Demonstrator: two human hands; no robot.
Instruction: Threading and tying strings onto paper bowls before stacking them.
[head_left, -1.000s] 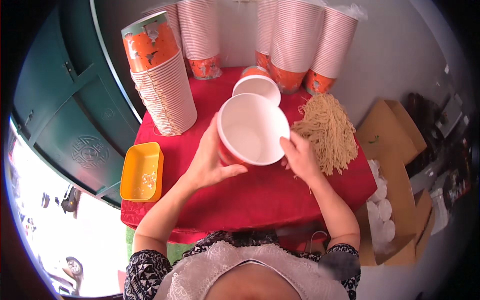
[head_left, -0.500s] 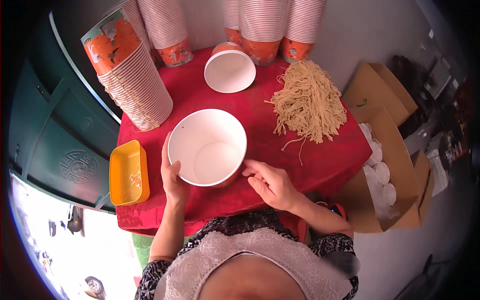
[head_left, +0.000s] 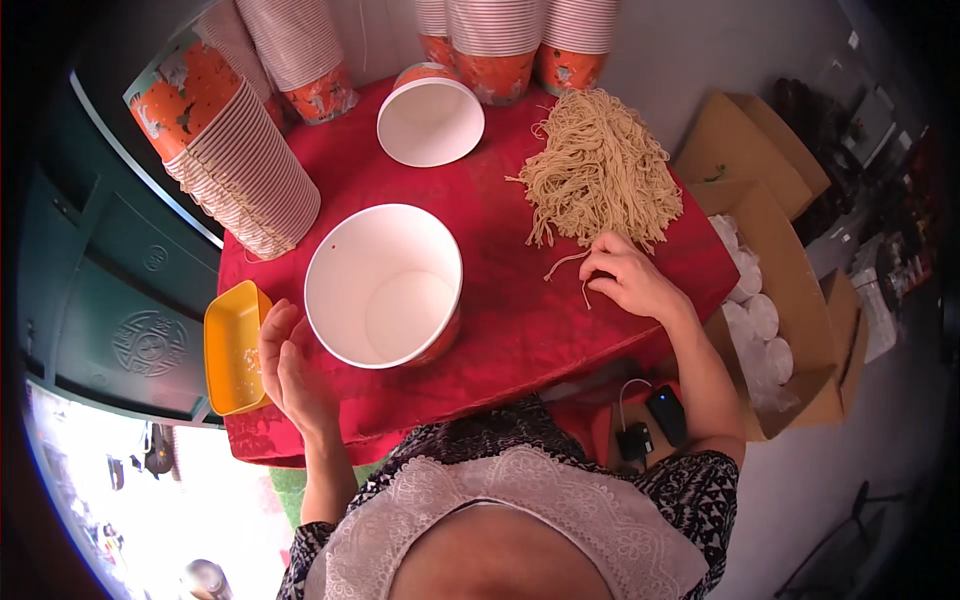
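Note:
A large white-lined paper bucket [head_left: 385, 285] with an orange outside stands tilted in view on the red-covered table [head_left: 500, 330]. Beside its left wall is my left hand [head_left: 298, 375], fingers apart and holding nothing. My right hand [head_left: 632, 280] is at the near edge of a heap of tan string [head_left: 600, 165], its fingers pinched on a loose strand whose ends show to the left and below. The fingertips are partly hidden. Farther back, a second paper bucket [head_left: 432, 122] lies on its side, mouth toward me.
A tall stack of nested paper buckets [head_left: 240, 165], wound with string, leans at the left. More stacks [head_left: 490, 50] line the back. A yellow plastic tub [head_left: 222, 340] with small white bits sits at the left edge. An open cardboard box [head_left: 790, 340] of white items stands right of the table.
My left hand has let go of the bucket and opened beside it. My right hand has moved from the bucket's side right and away, to the string heap, and closed on a strand.

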